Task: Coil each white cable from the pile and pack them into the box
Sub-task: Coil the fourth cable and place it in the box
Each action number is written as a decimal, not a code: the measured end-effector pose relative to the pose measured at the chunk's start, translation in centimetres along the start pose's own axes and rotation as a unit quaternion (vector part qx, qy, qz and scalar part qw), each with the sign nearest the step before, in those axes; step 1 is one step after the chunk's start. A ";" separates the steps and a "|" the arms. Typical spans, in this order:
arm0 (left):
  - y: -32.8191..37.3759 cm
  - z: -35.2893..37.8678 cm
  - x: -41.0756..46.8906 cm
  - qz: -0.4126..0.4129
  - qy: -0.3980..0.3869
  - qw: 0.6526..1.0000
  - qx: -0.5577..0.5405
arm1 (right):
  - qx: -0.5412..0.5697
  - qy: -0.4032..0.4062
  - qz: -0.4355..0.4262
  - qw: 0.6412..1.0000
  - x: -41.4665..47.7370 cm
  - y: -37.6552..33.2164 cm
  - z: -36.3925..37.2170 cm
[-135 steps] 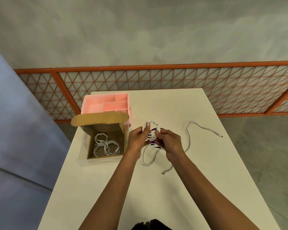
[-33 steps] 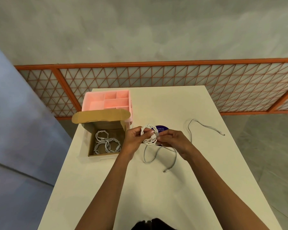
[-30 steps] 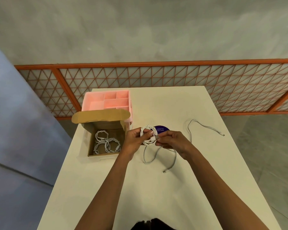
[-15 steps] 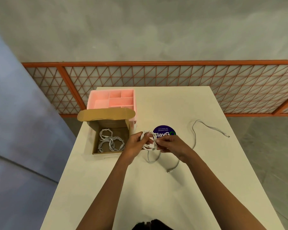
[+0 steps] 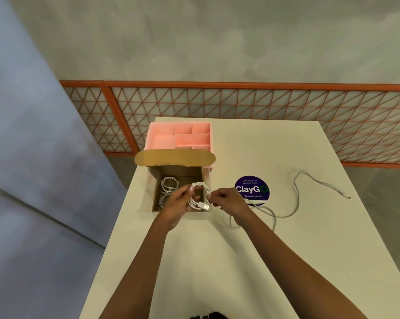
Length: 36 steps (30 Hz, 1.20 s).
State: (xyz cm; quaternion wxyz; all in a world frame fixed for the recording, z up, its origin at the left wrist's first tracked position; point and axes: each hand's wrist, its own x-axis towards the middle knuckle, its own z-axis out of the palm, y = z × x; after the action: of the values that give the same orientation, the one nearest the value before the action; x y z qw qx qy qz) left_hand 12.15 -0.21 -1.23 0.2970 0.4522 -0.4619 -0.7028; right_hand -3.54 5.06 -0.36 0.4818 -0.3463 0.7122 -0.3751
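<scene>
Left hand (image 5: 178,203) fingers clamped on coiled cable (image 5: 202,186), above box (image 5: 175,158) right wall. Right hand (image 5: 227,201) fingers beside plug (image 5: 204,206), grip unclear. 1 loose cable (image 5: 325,184) right; bench (image 5: 194,261) edge near left.

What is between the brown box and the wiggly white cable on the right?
The head view shows a round purple ClayGo sticker on the table between the box and the loose cable, with the right hand beside it.

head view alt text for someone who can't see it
A person's left hand holds a coiled cable over an open box that holds coils, right hand beside it. A loose cable lies on the table to the right, beside a purple sticker; a pink tray stands behind the box.
</scene>
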 end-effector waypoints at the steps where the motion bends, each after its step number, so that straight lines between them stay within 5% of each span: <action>1: 0.1 -0.7 0.4 0.004 0.015 1.000 0.001 | 0.002 0.001 0.002 1.000 0.4 -0.3 0.8; 12: 0.4 -4.6 5.6 0.024 0.182 0.983 0.011 | 0.059 0.078 0.045 0.994 3.6 -1.4 7.2; 36: -1.4 -4.8 9.5 0.000 0.236 0.953 0.191 | -0.072 0.091 0.024 0.993 5.8 -2.2 10.1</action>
State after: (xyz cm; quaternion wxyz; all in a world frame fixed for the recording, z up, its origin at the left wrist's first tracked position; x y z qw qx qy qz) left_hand 12.57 -9.44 -6.76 0.3055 0.6535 -0.5039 -0.4750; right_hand 4.58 -2.98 -3.50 0.3973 -0.3272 0.7865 -0.3414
